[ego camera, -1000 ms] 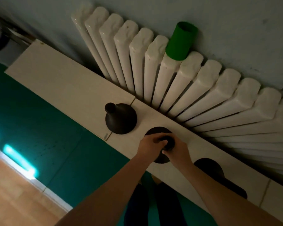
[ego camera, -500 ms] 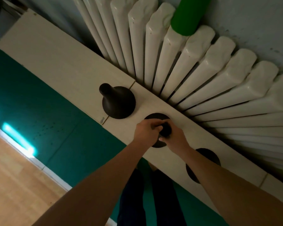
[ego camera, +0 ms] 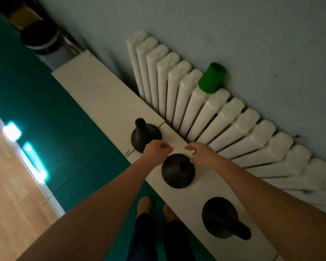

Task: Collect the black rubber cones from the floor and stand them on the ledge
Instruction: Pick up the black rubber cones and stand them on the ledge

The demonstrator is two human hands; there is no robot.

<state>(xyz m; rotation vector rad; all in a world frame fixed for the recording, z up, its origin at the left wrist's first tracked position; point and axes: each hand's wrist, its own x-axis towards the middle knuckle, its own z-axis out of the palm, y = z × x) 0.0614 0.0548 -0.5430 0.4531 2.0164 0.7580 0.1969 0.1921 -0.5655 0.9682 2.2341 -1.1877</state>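
Since three black rubber cones (ego camera: 146, 137) already stand in a row on the ledge (ego camera: 102, 102) in front of the radiator (ego camera: 196, 110), the task looks well along, perhaps done. The left hand (ego camera: 156, 147) and right hand (ego camera: 199, 155) hover just over the middle cone (ego camera: 174, 174), each grip slack and empty. No cone shows on the floor (ego camera: 45, 102) below the radiator, though little floor is visible.

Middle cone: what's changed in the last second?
The left hand and right hand let go of the middle cone and drew apart; it stands free on the ledge. The left cone, the right cone and the green tube on the radiator stayed put.
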